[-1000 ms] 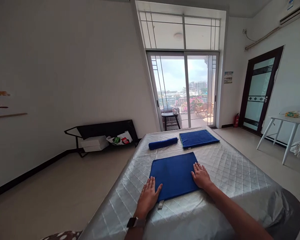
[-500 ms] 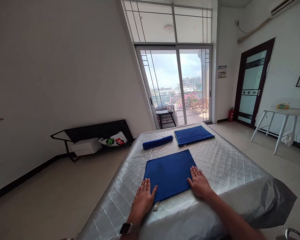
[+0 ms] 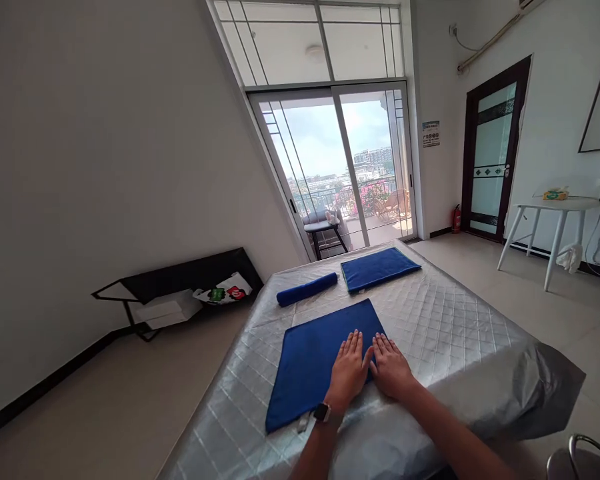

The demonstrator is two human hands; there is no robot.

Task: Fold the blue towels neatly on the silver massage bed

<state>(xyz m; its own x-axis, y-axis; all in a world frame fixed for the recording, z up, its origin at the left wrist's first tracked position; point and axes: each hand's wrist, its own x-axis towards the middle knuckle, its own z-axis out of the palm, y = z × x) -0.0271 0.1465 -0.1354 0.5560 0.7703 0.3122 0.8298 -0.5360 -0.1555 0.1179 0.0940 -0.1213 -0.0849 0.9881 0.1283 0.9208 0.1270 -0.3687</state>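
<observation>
A blue cloth [image 3: 307, 353] lies flat on the silver quilted cover [image 3: 445, 327] before me. My left hand [image 3: 349, 365] rests flat on the cloth's right part, fingers stretched out; a watch [image 3: 322, 412] is on that wrist. Close beside it, my right hand [image 3: 391, 365] lies flat at the cloth's right edge, its thumb near the left thumb. Both hands are open and grip nothing. A pale tag [image 3: 303, 423] sticks out at the cloth's near edge. Farther back are a rolled blue cloth [image 3: 307, 289] and a second flat blue cloth [image 3: 380, 269].
A black rack [image 3: 190, 273] with white boxes [image 3: 167, 309] and a printed bag [image 3: 225, 290] stands by the left wall. Sliding glass doors [image 3: 350, 167] are behind the covered surface. At the right stands a white table [image 3: 560, 202] with a tissue pack [image 3: 555, 193].
My left hand has moved right across the cloth, from its left edge to beside my right hand. The right hand stays by the right edge. The view has shifted slightly.
</observation>
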